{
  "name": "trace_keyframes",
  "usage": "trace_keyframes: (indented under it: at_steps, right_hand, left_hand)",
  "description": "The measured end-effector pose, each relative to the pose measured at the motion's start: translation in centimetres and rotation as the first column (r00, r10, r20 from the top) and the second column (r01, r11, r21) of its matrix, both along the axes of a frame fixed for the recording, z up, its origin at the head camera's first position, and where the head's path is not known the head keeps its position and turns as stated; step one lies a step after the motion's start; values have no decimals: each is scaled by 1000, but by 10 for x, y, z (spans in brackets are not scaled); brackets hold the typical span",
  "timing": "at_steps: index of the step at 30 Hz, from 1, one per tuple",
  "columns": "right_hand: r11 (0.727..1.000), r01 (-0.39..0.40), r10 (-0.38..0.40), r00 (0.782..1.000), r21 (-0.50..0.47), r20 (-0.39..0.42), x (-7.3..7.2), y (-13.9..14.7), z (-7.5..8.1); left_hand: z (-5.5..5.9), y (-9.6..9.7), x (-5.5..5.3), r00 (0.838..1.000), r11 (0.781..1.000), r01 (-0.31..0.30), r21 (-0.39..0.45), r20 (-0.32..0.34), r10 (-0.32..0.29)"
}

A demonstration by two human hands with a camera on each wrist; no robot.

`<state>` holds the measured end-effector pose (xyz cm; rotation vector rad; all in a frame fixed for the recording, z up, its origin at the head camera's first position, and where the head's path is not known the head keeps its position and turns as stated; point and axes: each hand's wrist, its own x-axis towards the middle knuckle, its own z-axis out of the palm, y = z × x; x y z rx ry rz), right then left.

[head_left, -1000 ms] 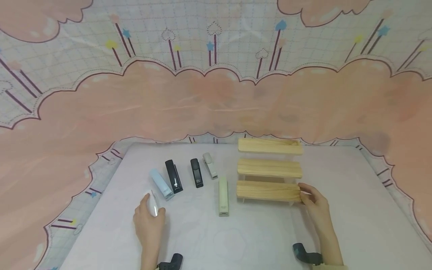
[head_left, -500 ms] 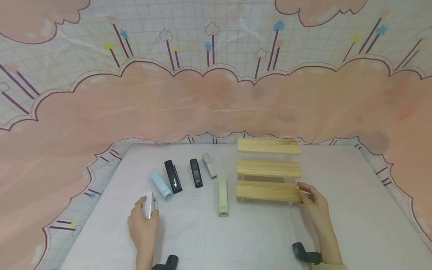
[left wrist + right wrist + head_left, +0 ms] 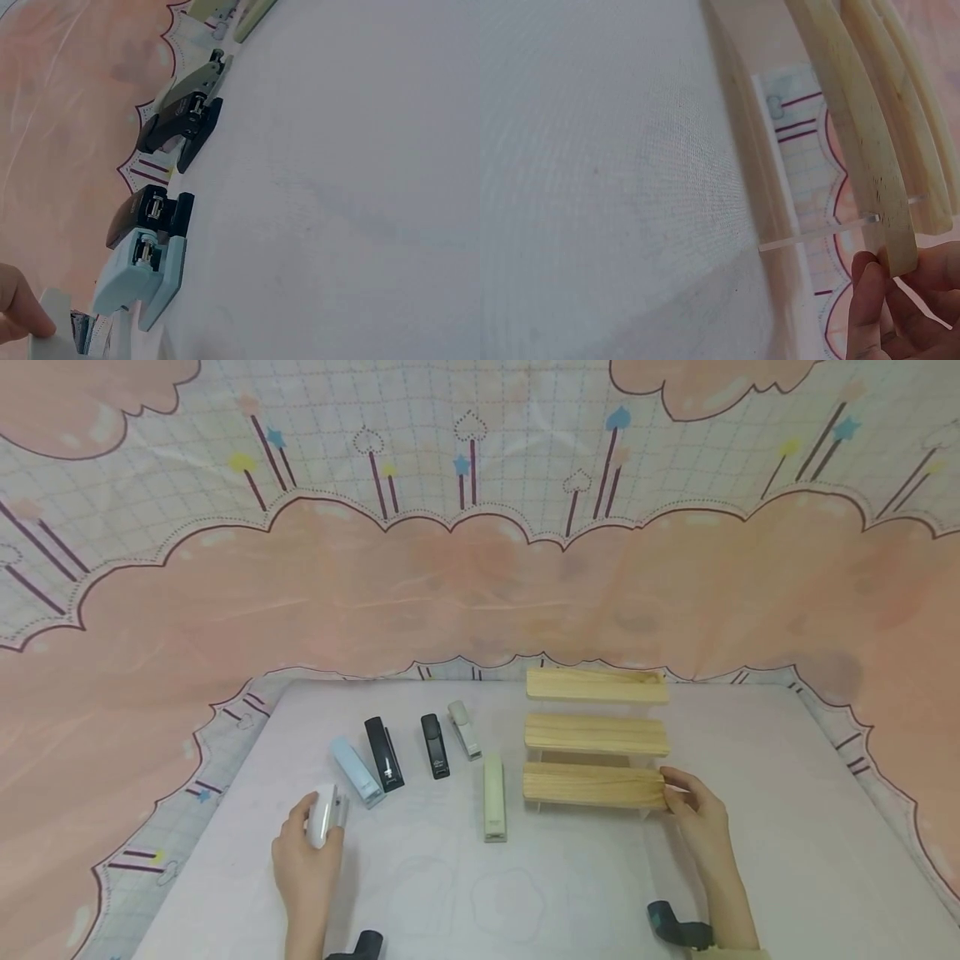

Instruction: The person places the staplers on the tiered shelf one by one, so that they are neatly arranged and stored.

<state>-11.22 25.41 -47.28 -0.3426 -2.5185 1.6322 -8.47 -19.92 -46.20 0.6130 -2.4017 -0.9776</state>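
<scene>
My left hand (image 3: 306,864) grips a white stapler (image 3: 321,817) at the table's left; in the left wrist view only its pale end (image 3: 54,326) and a finger show at the lower corner. Just beyond it lies a light blue stapler (image 3: 357,772), beside a black stapler (image 3: 385,753). My right hand (image 3: 701,822) pinches the right end of the lowest wooden board (image 3: 592,785) of a three-step stand. In the right wrist view, thumb and fingers (image 3: 866,292) close around that board's end, near a clear support (image 3: 817,232).
A smaller black stapler (image 3: 435,746) and a light grey stapler (image 3: 464,729) lie further back. A pale green stapler (image 3: 494,797) lies left of the stand. The middle board (image 3: 596,734) and top board (image 3: 596,685) rise behind. A patterned cloth (image 3: 480,585) hangs behind the white table (image 3: 570,893).
My left hand has moved left and slightly toward me with the white stapler, which has turned in the grip. My right hand has stayed on the board.
</scene>
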Motion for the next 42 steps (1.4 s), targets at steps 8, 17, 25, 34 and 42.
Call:
trace_keyframes:
  at_steps: [8,17,25,34,42]
  right_hand:
    - [1000,-4,4,1000,-17,2,0,1,-1]
    - [1000,-3,3,1000,-11,-1,-1,2,-2]
    - [1000,-5,4,1000,-14,-11,-1,1,-1]
    - [1000,-2,2,1000,10,-10,-1,2,-3]
    - [1000,17,-17,1000,16,10,-2,1,-2]
  left_hand:
    - [13,5,-4,999,999,28,-17,-36,-29]
    - [27,19,-18,989,990,141,-28,-34,-142]
    - [30,34,-35,972,973,230,-26,-34,-231]
    - [37,56,-53,932,934,358,-19,-57,-358]
    - [48,76,-66,892,896,442,-55,-77,-445]
